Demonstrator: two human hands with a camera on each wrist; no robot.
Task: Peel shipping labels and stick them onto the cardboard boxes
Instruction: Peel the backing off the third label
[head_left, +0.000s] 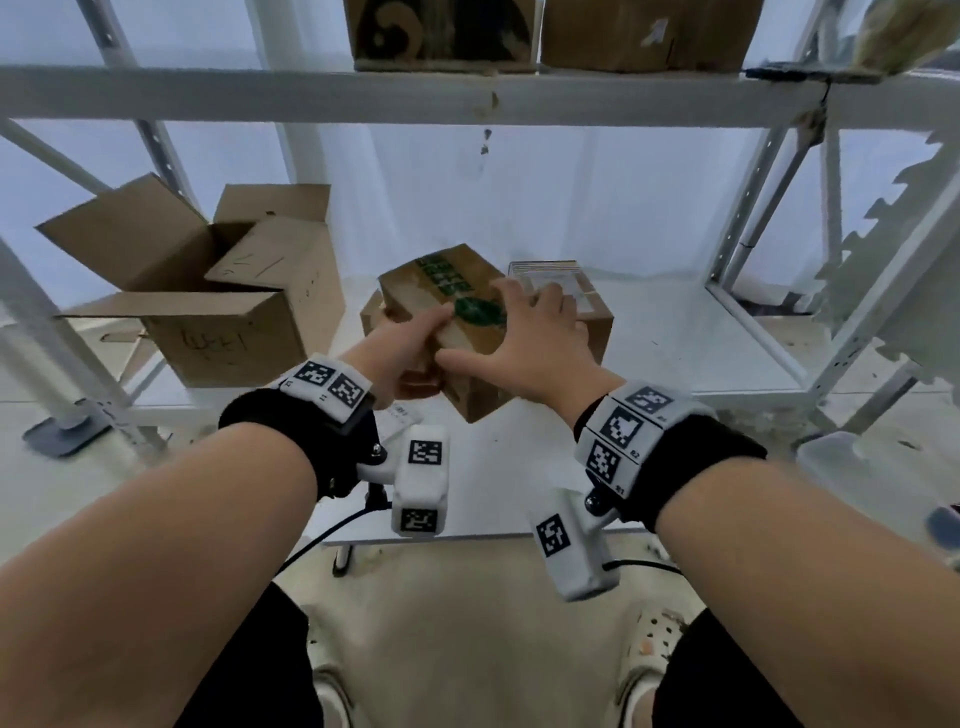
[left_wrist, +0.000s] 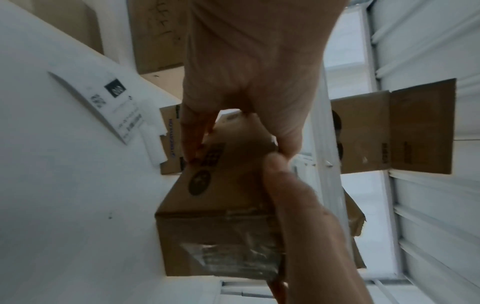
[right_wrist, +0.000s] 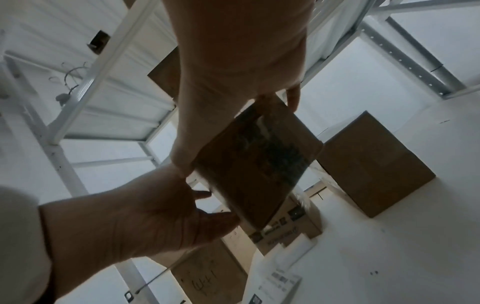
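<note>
A small cardboard box (head_left: 441, 283) with green print on top is held tilted above the white shelf (head_left: 675, 353) between both hands. My left hand (head_left: 402, 340) grips its left end, fingers underneath and thumb along the top. My right hand (head_left: 535, 327) spreads over the top right, fingers curled past the far edge and thumb on the near side. The left wrist view shows the box (left_wrist: 215, 205) with clear tape on its end. The right wrist view shows its underside (right_wrist: 259, 154). A white shipping label sheet (left_wrist: 114, 102) lies flat on the shelf, seen again as the label sheet (right_wrist: 280, 281).
A large open cardboard box (head_left: 223, 312) stands at the left of the shelf. Another closed box (head_left: 592, 312) sits just behind my right hand, and a flat box (head_left: 370, 314) lies under the held one. More boxes (head_left: 644, 31) rest on the upper shelf. Metal uprights frame both sides.
</note>
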